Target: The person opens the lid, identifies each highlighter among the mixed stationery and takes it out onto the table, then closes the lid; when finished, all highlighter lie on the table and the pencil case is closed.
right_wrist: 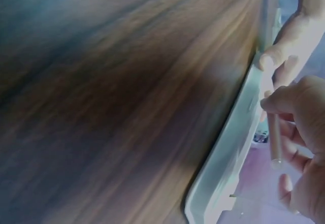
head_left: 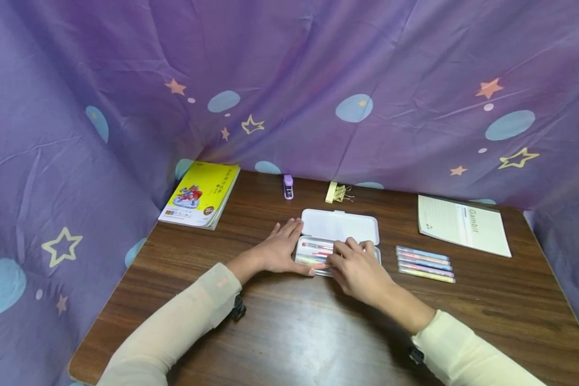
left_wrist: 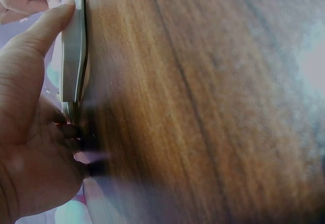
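A white pencil case (head_left: 340,225) lies open on the table, its lid folded back. Inside its tray are several slim pens (head_left: 313,245), some with red or pink parts. My left hand (head_left: 281,251) rests at the case's left end, fingers extended, the thumb (left_wrist: 60,18) against the front wall. Over the tray, my right hand (head_left: 359,271) pinches a pale pinkish pen (right_wrist: 275,140) between thumb and fingers. In the right wrist view its rounded end sticks out below the fingertips. The right hand hides part of the tray.
To the right of the case lies a row of several coloured pens (head_left: 424,264), with a Gambit notebook (head_left: 463,224) behind. A purple stapler (head_left: 288,187) and yellow binder clips (head_left: 339,192) stand at the back. Yellow books (head_left: 200,194) lie at the back left, near the purple curtain (head_left: 289,80).
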Demonstrator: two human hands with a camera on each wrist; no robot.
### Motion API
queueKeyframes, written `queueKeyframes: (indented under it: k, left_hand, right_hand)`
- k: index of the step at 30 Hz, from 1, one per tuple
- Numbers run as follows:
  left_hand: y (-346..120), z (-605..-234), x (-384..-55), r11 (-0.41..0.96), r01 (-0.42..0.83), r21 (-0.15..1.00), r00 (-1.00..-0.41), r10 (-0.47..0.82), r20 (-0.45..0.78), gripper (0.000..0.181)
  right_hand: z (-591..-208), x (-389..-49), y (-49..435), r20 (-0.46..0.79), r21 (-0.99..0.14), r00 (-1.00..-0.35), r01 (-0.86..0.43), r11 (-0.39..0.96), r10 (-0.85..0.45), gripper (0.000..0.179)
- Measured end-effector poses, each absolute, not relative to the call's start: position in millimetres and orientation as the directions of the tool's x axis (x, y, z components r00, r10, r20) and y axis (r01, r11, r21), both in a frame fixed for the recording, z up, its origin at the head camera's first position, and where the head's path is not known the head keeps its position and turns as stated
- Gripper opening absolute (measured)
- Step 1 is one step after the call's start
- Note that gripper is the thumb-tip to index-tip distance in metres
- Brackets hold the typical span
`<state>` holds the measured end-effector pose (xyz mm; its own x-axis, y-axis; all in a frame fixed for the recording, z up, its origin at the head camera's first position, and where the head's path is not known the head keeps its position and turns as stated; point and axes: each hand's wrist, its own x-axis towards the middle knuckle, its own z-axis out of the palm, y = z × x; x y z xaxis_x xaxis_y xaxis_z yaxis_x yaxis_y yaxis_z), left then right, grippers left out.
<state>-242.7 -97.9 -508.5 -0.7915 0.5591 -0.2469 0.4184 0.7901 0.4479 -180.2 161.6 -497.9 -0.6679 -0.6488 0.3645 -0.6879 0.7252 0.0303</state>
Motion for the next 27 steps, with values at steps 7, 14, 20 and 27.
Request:
queueKeyframes:
  k: [7, 14, 20, 27]
  left_hand:
    - [-98.2, -507.3, -241.6, 0.789, 0.417, 0.451, -0.788, 0.561, -0.254, 0.140]
    - [-98.2, -507.2, -241.0, 0.789, 0.417, 0.451, -0.788, 0.562, -0.254, 0.139]
    - [-97.7, -505.8, -240.9, 0.790, 0.412, 0.453, -0.787, 0.560, -0.260, 0.139]
    - [-96.8, -505.9, -240.9, 0.792, 0.415, 0.447, -0.786, 0.560, -0.263, 0.140]
  right_hand:
    - [-499.7, -179.3, 173.7, 0.434, 0.035, -0.631, -0.702, 0.712, -0.643, 0.023]
    - [-501.3, -181.0, 186.0, 0.521, 0.061, -0.581, -0.705, 0.707, -0.625, 0.025]
    - [-500.6, -182.7, 198.7, 0.568, 0.090, -0.538, -0.711, 0.697, -0.622, 0.030]
    - [-498.5, -182.3, 219.6, 0.550, 0.099, -0.565, -0.687, 0.720, -0.615, 0.027]
